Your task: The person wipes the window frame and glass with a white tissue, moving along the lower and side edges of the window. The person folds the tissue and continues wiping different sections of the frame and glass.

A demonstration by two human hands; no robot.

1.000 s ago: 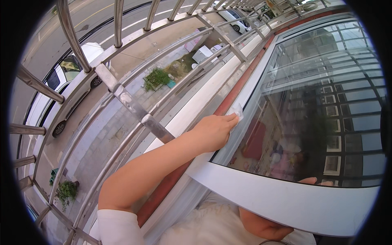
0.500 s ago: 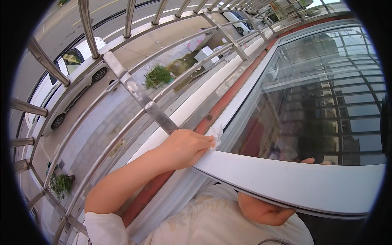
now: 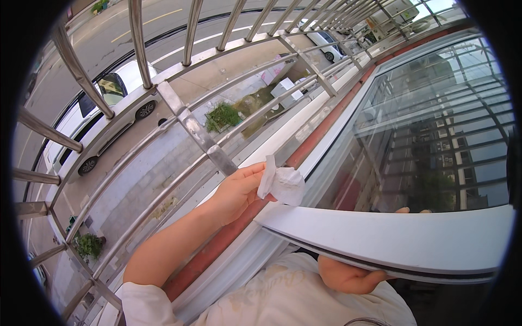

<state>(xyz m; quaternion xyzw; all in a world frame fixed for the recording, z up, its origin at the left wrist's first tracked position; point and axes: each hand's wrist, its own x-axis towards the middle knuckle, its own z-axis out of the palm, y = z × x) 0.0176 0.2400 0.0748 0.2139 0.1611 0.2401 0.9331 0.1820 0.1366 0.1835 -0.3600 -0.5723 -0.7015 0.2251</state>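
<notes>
- Well left of the window sash (image 3: 380, 233), the metal railing (image 3: 187, 122) runs along, open gaps between its bars.
- Closer in, a red strip (image 3: 209, 252) follows the sash's left side.
- And here's the left hand (image 3: 236, 196), fingers pinched on the white cloth (image 3: 288, 187), crumpled at the sash's near-left corner; contact, can't tell.
- Right hand (image 3: 348, 276) grips the sash's near edge, fingers curled around it.
</notes>
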